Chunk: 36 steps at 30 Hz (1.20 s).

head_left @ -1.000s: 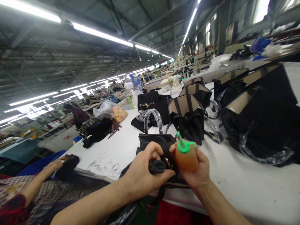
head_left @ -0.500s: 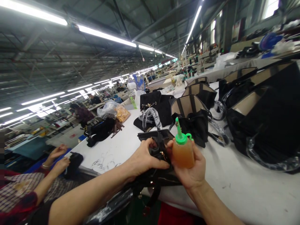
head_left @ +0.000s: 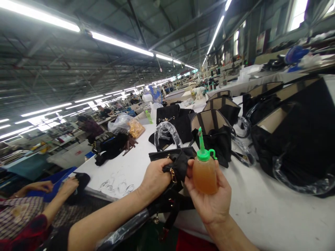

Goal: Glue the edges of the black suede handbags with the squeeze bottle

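Observation:
My right hand [head_left: 213, 198] is closed round a small amber squeeze bottle [head_left: 205, 174] with a green nozzle cap, held upright above the white table [head_left: 274, 209]. My left hand [head_left: 155, 177] grips a black strap with a gold clasp on a black handbag [head_left: 174, 164] that lies at the table's near edge, partly hanging over it. The two hands are almost touching, and the bottle stands just right of the strap.
Several black and tan handbags [head_left: 211, 129] with plastic-wrapped handles crowd the table behind and to the right. A plastic bag [head_left: 125, 123] and dark pieces [head_left: 111, 148] lie at the left. Another person's hands [head_left: 65, 186] work at lower left. Pen scribbles [head_left: 115, 186] mark the tabletop.
My right hand has turned the bottle upright and lifted it a little. My left hand has shifted its grip on the bag's strap, exposing the gold clasp. The other person's hands have moved.

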Available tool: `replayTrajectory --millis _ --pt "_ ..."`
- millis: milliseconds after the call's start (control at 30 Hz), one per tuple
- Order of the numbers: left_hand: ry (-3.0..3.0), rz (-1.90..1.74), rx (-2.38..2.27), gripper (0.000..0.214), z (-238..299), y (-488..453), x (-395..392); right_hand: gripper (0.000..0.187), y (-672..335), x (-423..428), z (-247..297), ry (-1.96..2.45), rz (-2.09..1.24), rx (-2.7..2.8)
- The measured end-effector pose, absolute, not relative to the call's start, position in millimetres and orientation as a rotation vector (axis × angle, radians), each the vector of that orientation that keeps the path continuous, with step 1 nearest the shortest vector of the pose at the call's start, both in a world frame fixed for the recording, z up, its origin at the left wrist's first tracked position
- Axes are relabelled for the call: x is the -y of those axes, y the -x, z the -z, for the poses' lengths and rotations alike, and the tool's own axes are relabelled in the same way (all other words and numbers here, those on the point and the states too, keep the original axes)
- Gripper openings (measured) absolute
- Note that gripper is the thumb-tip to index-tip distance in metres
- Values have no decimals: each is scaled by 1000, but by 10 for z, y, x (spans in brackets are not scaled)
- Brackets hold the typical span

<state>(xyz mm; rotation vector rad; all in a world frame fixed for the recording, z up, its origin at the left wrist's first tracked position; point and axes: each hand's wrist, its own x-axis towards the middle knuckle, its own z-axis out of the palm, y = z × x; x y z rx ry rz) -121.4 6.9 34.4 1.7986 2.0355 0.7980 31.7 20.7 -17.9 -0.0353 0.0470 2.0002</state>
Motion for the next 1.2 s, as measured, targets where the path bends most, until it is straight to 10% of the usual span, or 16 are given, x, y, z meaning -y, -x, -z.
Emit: replayTrajectory --millis 200,1200 --pt "-2079 -1205 -1893 31 -378 1297 -38 32 -633 -148 306 37 -1962 1" --pt "-2644 -443 -1281 36 -497 1160 -677 23 -1876 -214 456 930 -1510 136"
